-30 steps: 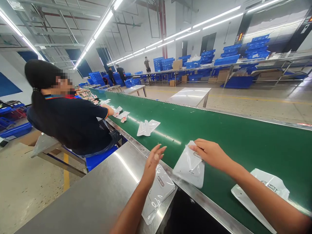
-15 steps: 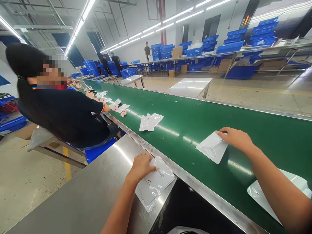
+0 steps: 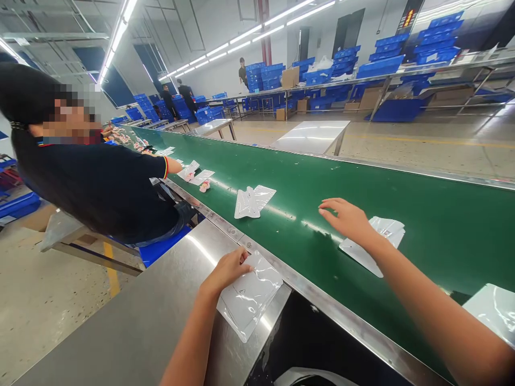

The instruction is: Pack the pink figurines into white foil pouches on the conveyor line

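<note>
My left hand (image 3: 230,272) rests at the upper left edge of a small stack of white, glossy plastic pouches (image 3: 251,300) on the steel table. Its fingers are curled and the thumb presses on the pouch edge. Over the green conveyor belt (image 3: 298,187), my right hand (image 3: 348,219) is empty, thumb and fingers apart. Beneath its wrist lie overlapping white pouches (image 3: 388,230), partly hidden by the forearm. Farther up the belt are two more overlapping pouches (image 3: 253,202). Another white pouch (image 3: 493,308) sits at the right edge, partly behind my arm.
A co-worker in a dark shirt (image 3: 96,187) sits at the left, one arm over the belt near pouches and a small pink item (image 3: 205,186). The belt's metal rail (image 3: 306,300) borders my steel table (image 3: 161,300). Blue crates (image 3: 380,67) are stacked across the room.
My right hand has let go of a pouch on the belt and moved left, opening. The belt pouches by it sit farther right. My left fingers have curled in more at the stack.
</note>
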Demonstrator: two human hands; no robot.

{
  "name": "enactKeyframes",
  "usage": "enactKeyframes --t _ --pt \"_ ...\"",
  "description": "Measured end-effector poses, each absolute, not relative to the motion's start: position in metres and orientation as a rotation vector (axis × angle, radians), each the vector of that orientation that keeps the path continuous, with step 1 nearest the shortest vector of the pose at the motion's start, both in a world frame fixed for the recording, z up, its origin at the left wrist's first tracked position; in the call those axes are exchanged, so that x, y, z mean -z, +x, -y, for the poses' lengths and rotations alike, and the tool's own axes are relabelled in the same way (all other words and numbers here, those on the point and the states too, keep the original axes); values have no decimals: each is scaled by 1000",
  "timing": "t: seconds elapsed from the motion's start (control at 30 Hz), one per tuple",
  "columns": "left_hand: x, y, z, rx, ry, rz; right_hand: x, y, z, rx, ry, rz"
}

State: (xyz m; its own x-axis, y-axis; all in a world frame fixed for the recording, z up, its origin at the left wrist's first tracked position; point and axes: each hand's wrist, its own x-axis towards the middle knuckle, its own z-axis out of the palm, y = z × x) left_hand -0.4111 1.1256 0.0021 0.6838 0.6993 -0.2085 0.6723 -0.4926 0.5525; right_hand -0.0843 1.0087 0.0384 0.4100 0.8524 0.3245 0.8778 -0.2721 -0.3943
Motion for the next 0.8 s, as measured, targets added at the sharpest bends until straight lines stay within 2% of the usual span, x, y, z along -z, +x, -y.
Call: enactKeyframes --t 0.27,0.47,0.67,0.8 --pt "-10 -416 -1132 -236 2298 -982 -14 -130 -1110 -130 -2153 1836" --pt "-1 -410 -1136 -597 2336 -1083 12 -133 -1179 -167 -2220 1851" --pt "9 -388 -1123 -822 2300 -905 32 -130 -1174 -91 -2222 1751" --pt "8 -381 -1111 -848 2244 -859 24 -120 -1154 -46 -2237 1614"
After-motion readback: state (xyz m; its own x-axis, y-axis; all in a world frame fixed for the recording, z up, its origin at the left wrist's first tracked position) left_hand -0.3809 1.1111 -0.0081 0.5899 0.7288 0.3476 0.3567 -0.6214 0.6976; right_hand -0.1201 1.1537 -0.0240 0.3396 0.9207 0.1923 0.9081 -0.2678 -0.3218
